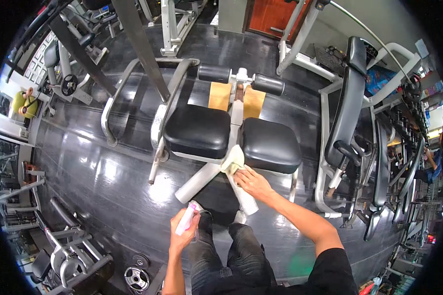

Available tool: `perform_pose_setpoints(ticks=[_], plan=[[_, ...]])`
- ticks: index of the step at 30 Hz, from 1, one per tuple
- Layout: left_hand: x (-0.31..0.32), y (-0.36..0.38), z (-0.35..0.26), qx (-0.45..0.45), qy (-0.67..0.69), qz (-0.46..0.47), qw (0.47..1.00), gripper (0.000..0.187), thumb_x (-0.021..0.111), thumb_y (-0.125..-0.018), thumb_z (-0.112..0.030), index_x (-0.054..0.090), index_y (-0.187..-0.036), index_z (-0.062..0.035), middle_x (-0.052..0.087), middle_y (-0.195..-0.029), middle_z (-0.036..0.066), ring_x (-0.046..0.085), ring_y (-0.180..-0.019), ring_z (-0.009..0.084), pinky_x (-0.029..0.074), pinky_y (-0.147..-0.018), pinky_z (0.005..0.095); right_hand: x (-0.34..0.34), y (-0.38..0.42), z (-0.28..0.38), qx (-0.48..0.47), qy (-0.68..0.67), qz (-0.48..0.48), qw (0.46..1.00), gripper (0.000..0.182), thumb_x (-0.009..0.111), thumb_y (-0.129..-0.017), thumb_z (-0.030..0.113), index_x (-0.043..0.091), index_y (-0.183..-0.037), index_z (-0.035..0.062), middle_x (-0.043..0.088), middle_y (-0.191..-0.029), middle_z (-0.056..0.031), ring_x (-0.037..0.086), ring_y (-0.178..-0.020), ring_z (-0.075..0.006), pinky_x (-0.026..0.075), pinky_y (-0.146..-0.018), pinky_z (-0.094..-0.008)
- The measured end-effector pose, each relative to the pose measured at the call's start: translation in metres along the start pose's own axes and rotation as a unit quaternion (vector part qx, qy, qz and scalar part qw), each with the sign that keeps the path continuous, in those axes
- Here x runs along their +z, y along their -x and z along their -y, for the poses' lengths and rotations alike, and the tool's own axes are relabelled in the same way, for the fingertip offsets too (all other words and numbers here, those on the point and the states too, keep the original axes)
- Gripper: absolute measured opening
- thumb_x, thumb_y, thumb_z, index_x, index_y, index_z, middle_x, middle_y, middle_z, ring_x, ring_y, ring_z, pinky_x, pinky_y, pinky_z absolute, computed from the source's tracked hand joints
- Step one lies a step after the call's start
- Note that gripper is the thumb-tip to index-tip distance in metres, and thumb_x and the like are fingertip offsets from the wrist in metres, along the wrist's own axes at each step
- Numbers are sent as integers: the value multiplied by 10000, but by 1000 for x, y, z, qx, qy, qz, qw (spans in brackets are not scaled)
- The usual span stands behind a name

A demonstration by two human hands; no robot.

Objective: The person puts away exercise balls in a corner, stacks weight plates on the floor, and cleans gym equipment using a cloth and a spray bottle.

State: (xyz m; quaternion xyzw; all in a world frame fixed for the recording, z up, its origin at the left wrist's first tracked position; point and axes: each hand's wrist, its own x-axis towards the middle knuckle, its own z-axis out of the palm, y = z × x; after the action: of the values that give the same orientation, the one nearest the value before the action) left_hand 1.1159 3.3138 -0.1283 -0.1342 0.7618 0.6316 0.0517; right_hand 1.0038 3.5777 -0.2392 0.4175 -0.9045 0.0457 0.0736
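My right hand presses a pale yellow cloth against the white metal frame of an exercise bench, where its legs meet between two pads. The fingers are bent over the cloth. Black padding shows on either side: a left pad and a right pad. Lower down, my left hand is wrapped round a spray bottle with a white and pink head, held in front of my legs. Most of the bottle's body is hidden by the hand.
Two black foam rollers sit at the bench's far end, above a yellowish footplate. A tall padded bench stands at right. Curved metal rails rise at left. Weight plates lie at lower left. Another person is at far right.
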Motion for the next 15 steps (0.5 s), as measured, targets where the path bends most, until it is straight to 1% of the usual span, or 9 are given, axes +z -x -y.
perform_pose_setpoints(ticks=[2,4,6,8,10,11,12,14,15], plan=[[11,7,0,-6,3,1,1000,82,643,-821,-63,615,-882,-14,579,-622,13,529,-539,64,418,-496,225,-6,23,-9,-32,33,58,997,320,510,-782,152,586,-1073,42,584,-1122,-72,497,-1150,-195,295,-1082,-365],[20,14,5,9,7,10,1000,81,642,-823,-63,614,-883,-18,574,-604,11,537,-528,63,419,-486,222,-10,44,-17,-21,17,54,998,326,513,-779,152,587,-1077,43,582,-1136,-73,491,-1161,-192,287,-1088,-368],[26,20,2,3,9,12,1000,81,641,-824,-62,614,-885,-16,577,-613,14,538,-533,62,419,-488,222,-12,65,-24,-2,32,86,996,331,514,-788,159,580,-1092,44,585,-1141,-75,492,-1165,-187,277,-1095,-370],[29,28,-1,-6,10,14,1000,82,639,-824,-61,615,-887,-14,580,-622,18,539,-538,61,419,-491,222,-9,91,-33,7,22,83,996,328,516,-791,165,570,-1091,44,587,-1142,-75,496,-1163,-185,269,-1099,-371],[30,32,-3,16,-1,8,1000,92,637,-823,-57,616,-898,-9,587,-650,26,536,-544,63,419,-491,228,-17,108,-39,30,45,87,995,308,517,-795,156,564,-1079,49,590,-1139,-74,505,-1152,-190,268,-1100,-374],[30,35,-3,15,-2,5,1000,92,637,-823,-57,616,-898,-9,587,-650,26,536,-544,63,419,-491,228,-16,119,-41,48,47,84,994,273,519,-792,139,568,-1049,64,593,-1131,-70,505,-1148,-180,248,-1109,-374],[30,38,-2,9,-3,5,1000,94,636,-823,-56,617,-900,-6,591,-663,32,537,-548,67,421,-496,232,-20,129,-43,47,45,84,994,273,519,-792,139,568,-1049,64,593,-1131,-70,505,-1148,-180,248,-1109,-374],[28,45,2,2,-5,2,1000,96,636,-823,-55,618,-901,-3,595,-676,37,538,-552,71,423,-501,236,-30,148,-46,110,7,159,981,335,538,-780,121,556,-1102,35,586,-1139,-101,512,-1150,-214,338,-1055,-376],[27,49,8,-4,-4,2,1000,97,638,-820,-56,621,-899,-2,596,-679,39,538,-555,74,424,-508,237,-31,157,-44,107,8,158,982,335,538,-780,121,556,-1102,35,586,-1139,-101,512,-1150,-214,338,-1055,-376]])
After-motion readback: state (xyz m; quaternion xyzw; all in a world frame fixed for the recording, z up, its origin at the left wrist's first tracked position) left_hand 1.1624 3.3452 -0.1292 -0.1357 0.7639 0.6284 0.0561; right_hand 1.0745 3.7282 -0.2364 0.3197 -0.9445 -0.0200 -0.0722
